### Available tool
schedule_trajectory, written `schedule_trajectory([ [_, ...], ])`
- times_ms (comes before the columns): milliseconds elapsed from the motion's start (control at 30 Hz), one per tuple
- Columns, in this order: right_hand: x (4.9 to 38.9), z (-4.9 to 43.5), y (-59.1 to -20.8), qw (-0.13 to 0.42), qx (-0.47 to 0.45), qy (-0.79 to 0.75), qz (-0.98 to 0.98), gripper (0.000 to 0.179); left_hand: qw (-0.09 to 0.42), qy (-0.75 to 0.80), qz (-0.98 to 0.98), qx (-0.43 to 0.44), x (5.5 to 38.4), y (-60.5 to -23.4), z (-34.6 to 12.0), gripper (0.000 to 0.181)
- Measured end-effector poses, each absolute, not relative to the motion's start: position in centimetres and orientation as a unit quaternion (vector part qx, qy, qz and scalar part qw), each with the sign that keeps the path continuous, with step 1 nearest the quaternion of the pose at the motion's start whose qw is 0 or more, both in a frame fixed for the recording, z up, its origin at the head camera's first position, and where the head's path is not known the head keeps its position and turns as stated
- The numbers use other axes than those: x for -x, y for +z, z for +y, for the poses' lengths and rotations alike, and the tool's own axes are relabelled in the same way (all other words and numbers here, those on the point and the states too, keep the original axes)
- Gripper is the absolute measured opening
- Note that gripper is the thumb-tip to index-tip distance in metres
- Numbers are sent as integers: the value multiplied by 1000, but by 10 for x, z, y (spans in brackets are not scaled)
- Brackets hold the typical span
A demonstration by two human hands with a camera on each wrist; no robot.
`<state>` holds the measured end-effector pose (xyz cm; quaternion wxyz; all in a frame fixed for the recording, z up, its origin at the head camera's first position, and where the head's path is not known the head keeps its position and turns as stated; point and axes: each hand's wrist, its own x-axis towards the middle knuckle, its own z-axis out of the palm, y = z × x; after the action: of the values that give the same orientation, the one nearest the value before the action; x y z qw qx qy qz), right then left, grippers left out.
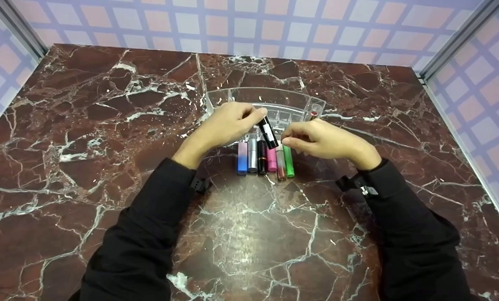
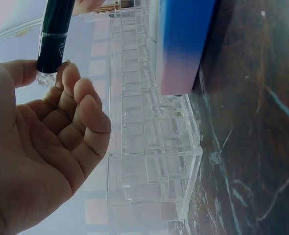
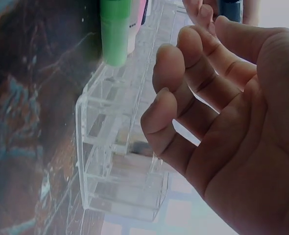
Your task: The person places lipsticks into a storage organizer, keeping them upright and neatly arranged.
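Note:
My left hand [image 1: 228, 124] pinches a black lipstick tube [image 1: 268, 132] between thumb and fingertips. The tube has a white label and slants down toward the right, above the row of tubes. In the left wrist view its pinched end looks clear. My right hand [image 1: 331, 140] hovers just right of the tube's lower end, fingers loosely bent, with nothing seen in its grasp. Below lie a pink-and-blue tube [image 1: 242, 158], a silver tube [image 1: 252, 156], a black tube with a gold band [image 1: 262, 158], a pink tube [image 1: 272, 161], a clear-and-red tube [image 1: 280, 164] and a green tube [image 1: 289, 161].
Behind the tubes stands a clear plastic organizer [image 1: 270, 93] with several compartments, partly hidden by both hands. A slim red-topped item [image 1: 313, 115] stands at its right end. The brown marble-patterned table [image 1: 249, 234] is bordered by checked walls [image 1: 257, 29].

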<state>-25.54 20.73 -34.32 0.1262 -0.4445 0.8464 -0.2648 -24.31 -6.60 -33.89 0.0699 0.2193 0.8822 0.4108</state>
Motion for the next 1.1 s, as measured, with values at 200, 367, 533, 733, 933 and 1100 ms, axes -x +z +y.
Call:
schedule_trajectory([
  [200, 254, 203, -347, 128, 456, -271, 838, 22, 71, 397, 885, -233, 243, -340, -66, 47],
  [367, 253, 201, -346, 126, 460, -267, 837, 22, 71, 400, 883, -237, 243, -341, -65, 45],
  [533, 252, 200, -347, 121, 466, -264, 836, 22, 79, 401, 882, -233, 242, -341, -63, 48],
  [733, 253, 201, -348, 117, 477, -261, 831, 19, 74, 391, 885, -243, 237, -336, -58, 46],
  [933, 254, 202, -350, 122, 479, -265, 828, 18, 73, 397, 882, -245, 236, -335, -56, 44],
  [1100, 252, 201, -348, 141, 469, -286, 824, 20, 66, 409, 880, -231, 238, -337, -58, 42],
])
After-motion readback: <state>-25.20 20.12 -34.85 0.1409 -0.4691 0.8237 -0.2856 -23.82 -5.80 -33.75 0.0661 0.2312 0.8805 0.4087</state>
